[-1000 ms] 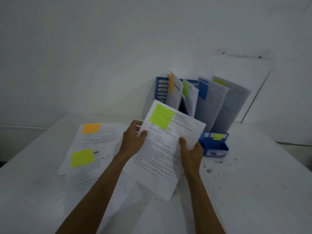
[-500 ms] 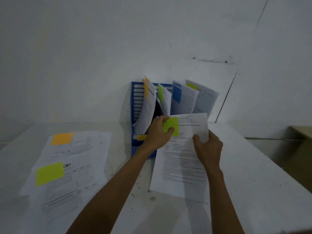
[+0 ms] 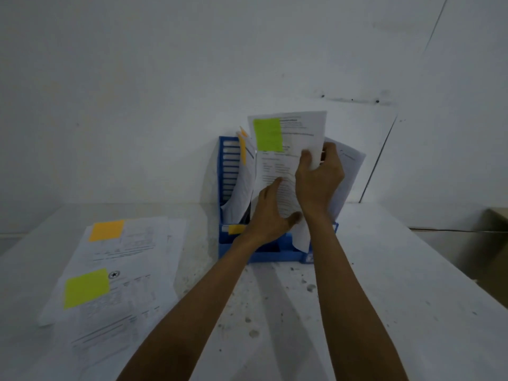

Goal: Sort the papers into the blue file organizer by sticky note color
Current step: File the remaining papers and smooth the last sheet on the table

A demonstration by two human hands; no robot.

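Observation:
A blue file organizer (image 3: 227,171) stands upright against the wall, with papers in its slots. A sheet with an orange note (image 3: 242,149) fills the left slot. My right hand (image 3: 319,177) grips the right edge of a paper with a green sticky note (image 3: 291,133), held upright above the organizer's middle slots. My left hand (image 3: 268,215) lies flat with spread fingers against the lower part of that paper. More sheets (image 3: 349,171) lean in the slots behind my right hand.
A loose stack of papers (image 3: 118,273) lies on the white table at the left, one with an orange note (image 3: 106,230) and one with a yellow-green note (image 3: 86,287). The wall is close behind the organizer. A beige box (image 3: 492,243) sits at far right.
The green-note paper rose from lying tilted over the table to standing upright at the organizer. Both hands moved up and forward with it, the left hand sliding from its top corner to its lower part.

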